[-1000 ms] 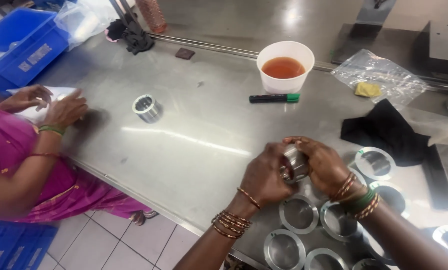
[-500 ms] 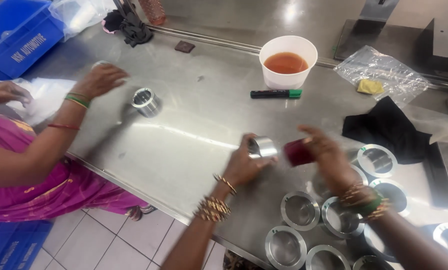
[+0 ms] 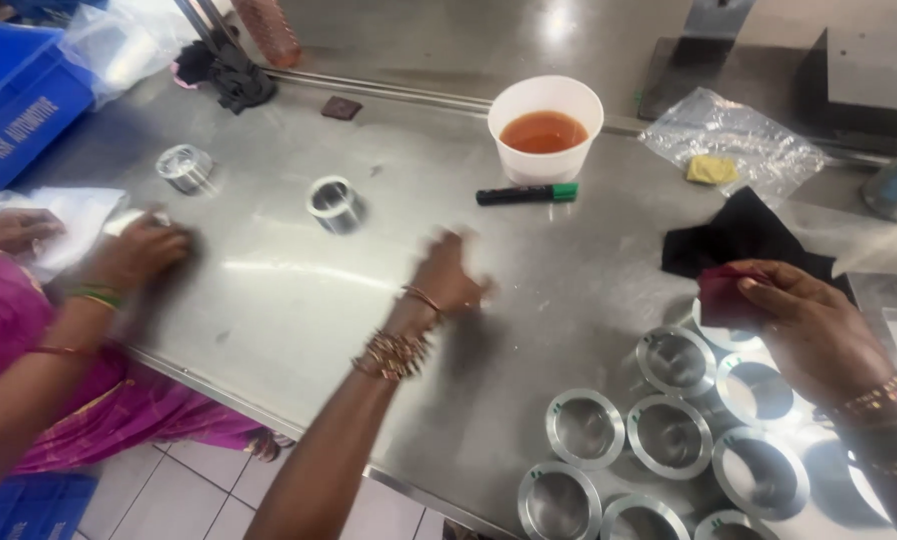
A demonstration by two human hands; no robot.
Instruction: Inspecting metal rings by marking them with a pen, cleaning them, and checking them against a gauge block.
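Left hand (image 3: 449, 275) is out over the bare steel table (image 3: 269, 290), motion-blurred, fingers loosely spread and holding nothing that shows. Nearest part to it is a short metal ring (image 3: 335, 203), standing on the table up and to its left, well apart, bore facing up so its axis is vertical. A second ring (image 3: 187, 167) stands farther left, same way up. Right hand (image 3: 814, 325) has fingers pinched on a dark red cloth (image 3: 724, 295), held just above a cluster of rings (image 3: 659, 440) at the near right table edge, all open-side up. Behind: white cup of orange liquid (image 3: 547, 128), black marker (image 3: 525, 194) with green cap lying left-right, black cloth (image 3: 744, 235). A co-worker's hand (image 3: 139, 250) rests at far left.
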